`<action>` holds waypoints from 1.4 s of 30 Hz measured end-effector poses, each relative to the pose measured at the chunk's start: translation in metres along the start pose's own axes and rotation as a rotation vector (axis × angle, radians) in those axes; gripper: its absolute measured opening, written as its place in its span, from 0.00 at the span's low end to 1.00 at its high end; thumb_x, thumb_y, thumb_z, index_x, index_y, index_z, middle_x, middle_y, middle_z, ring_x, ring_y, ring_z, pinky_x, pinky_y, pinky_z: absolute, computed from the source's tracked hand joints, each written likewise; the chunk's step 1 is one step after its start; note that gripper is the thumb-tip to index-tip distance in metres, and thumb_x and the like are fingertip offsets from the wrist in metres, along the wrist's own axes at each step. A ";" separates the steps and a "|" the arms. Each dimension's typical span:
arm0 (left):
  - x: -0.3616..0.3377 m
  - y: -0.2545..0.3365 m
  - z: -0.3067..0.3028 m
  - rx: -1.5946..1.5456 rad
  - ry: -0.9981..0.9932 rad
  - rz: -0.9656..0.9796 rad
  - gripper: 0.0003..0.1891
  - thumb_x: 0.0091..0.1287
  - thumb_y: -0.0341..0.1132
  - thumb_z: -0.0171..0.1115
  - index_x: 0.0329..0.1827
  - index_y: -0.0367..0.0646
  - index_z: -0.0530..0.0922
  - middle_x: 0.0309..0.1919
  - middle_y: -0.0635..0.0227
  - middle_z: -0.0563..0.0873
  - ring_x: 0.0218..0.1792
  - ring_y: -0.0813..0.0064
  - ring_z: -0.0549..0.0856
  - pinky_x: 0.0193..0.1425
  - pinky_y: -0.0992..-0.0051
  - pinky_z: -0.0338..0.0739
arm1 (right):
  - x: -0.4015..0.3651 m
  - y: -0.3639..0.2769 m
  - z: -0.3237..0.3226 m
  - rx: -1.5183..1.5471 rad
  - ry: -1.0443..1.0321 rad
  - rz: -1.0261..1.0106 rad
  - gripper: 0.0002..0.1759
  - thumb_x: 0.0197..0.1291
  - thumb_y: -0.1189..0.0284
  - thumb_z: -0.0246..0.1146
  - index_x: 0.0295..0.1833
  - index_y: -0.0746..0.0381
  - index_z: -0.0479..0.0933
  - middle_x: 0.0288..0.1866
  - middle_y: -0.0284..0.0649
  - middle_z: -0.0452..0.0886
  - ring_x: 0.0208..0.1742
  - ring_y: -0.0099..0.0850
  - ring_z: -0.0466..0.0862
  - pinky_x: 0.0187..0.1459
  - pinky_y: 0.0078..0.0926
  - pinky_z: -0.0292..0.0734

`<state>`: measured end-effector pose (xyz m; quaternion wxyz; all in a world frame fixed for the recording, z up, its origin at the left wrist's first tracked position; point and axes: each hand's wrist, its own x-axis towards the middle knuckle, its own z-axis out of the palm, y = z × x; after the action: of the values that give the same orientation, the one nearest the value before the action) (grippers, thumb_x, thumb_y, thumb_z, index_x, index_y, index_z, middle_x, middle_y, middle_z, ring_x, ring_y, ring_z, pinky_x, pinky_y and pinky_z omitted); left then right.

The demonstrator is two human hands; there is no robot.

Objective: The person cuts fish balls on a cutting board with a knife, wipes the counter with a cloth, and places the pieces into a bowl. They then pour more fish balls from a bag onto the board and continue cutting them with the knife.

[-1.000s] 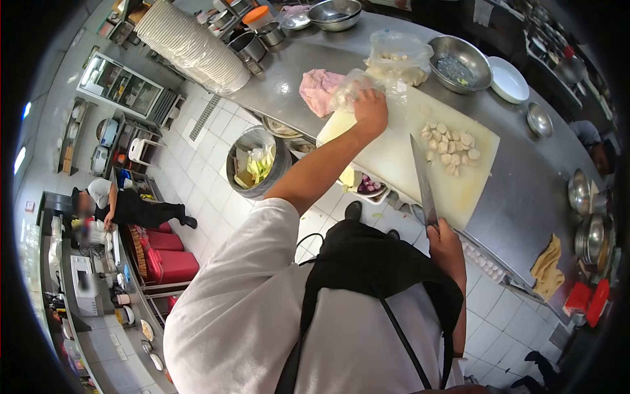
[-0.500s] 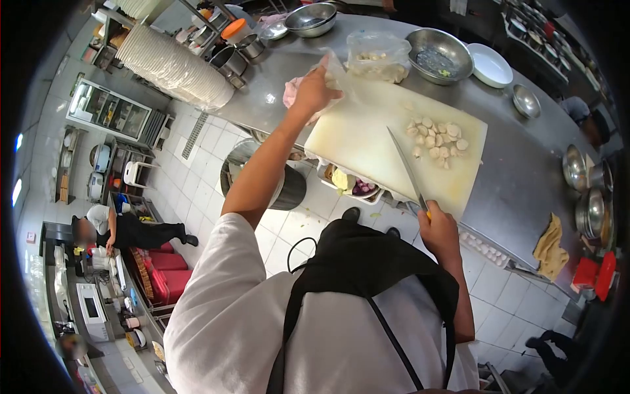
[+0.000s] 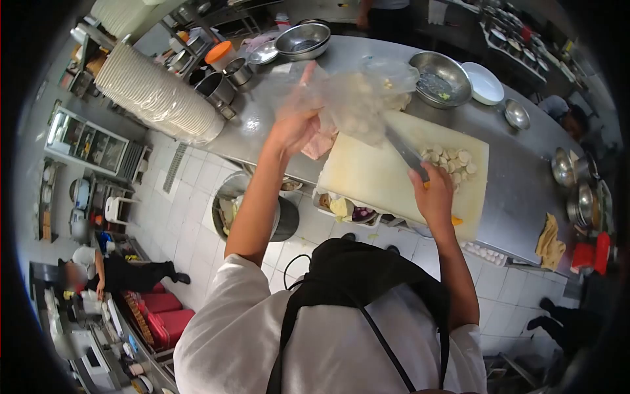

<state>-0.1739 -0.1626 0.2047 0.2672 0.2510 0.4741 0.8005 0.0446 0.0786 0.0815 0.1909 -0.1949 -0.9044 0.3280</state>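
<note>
My left hand (image 3: 296, 131) grips a clear plastic bag (image 3: 351, 108), smeared by motion, over the far left corner of the white cutting board (image 3: 387, 171). My right hand (image 3: 434, 195) is closed around the handle of a kitchen knife (image 3: 407, 150). The blade points away and to the left, its tip close to the bag. Pale round slices (image 3: 453, 159), of a food I cannot name for sure, lie in a loose pile at the board's right side. Something pink and soft (image 3: 319, 145) rests below my left hand, by the board's left edge.
Beyond the board stand a large steel bowl (image 3: 441, 79), a white dish (image 3: 483, 83) and a small bowl (image 3: 517, 114). Stacked plates in plastic (image 3: 157, 95) rise at left. Below are a bin (image 3: 287, 220) and a vegetable crate (image 3: 357, 215). A cloth (image 3: 550, 243) hangs at right.
My left hand has lifted and turned, raising and spreading the plastic bag to the right. The knife has moved forward across the board, nearer the bag.
</note>
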 end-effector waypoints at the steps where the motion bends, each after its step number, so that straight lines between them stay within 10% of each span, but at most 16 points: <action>1: -0.004 -0.007 -0.002 -0.103 -0.040 0.003 0.55 0.64 0.31 0.73 0.88 0.58 0.42 0.79 0.55 0.64 0.73 0.59 0.73 0.76 0.61 0.71 | 0.010 -0.013 0.002 0.208 -0.017 0.079 0.30 0.66 0.54 0.69 0.68 0.59 0.77 0.53 0.48 0.82 0.56 0.45 0.82 0.55 0.43 0.76; 4: -0.009 -0.043 -0.012 -0.336 -0.246 -0.072 0.55 0.66 0.39 0.74 0.88 0.63 0.41 0.83 0.62 0.56 0.68 0.64 0.75 0.69 0.46 0.74 | 0.045 -0.067 -0.006 0.997 -0.214 0.521 0.42 0.67 0.42 0.65 0.74 0.61 0.70 0.60 0.46 0.81 0.59 0.38 0.78 0.60 0.41 0.73; 11: 0.000 -0.107 -0.029 -0.321 -0.127 -0.335 0.39 0.70 0.34 0.70 0.83 0.58 0.61 0.71 0.68 0.74 0.61 0.70 0.79 0.60 0.45 0.80 | 0.076 -0.070 0.041 0.792 -0.182 0.662 0.38 0.67 0.47 0.66 0.70 0.65 0.74 0.61 0.45 0.82 0.59 0.36 0.80 0.60 0.37 0.74; 22: -0.033 -0.155 -0.059 -0.110 0.234 -0.050 0.24 0.71 0.18 0.59 0.69 0.44 0.74 0.62 0.68 0.78 0.58 0.76 0.80 0.58 0.73 0.80 | 0.084 -0.059 0.130 0.394 -0.074 0.524 0.31 0.63 0.54 0.69 0.60 0.71 0.79 0.52 0.46 0.86 0.48 0.37 0.85 0.51 0.32 0.78; 28: -0.026 -0.155 -0.043 -0.054 0.241 -0.041 0.17 0.81 0.30 0.52 0.70 0.40 0.75 0.62 0.68 0.80 0.58 0.79 0.79 0.64 0.80 0.74 | 0.076 -0.110 0.110 0.807 -0.079 0.708 0.27 0.60 0.57 0.71 0.56 0.67 0.80 0.48 0.41 0.85 0.45 0.31 0.82 0.47 0.29 0.76; 37: -0.012 0.058 0.061 0.442 -0.173 0.542 0.19 0.83 0.41 0.51 0.66 0.38 0.79 0.61 0.60 0.84 0.57 0.71 0.83 0.64 0.70 0.75 | 0.079 -0.232 -0.015 0.778 0.632 -0.240 0.14 0.72 0.67 0.63 0.53 0.68 0.79 0.49 0.37 0.84 0.46 0.22 0.80 0.49 0.21 0.75; 42: -0.018 0.048 0.067 0.623 -0.193 0.739 0.16 0.81 0.34 0.48 0.64 0.40 0.79 0.59 0.60 0.85 0.56 0.72 0.83 0.63 0.71 0.75 | 0.062 -0.241 -0.027 0.776 0.737 -0.225 0.14 0.73 0.65 0.62 0.52 0.68 0.77 0.42 0.36 0.83 0.42 0.21 0.80 0.45 0.21 0.75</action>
<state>-0.1262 -0.1520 0.2732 -0.0797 0.5433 0.5434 0.6350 -0.0500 -0.0491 0.2751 0.5867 -0.1142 -0.6057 0.5252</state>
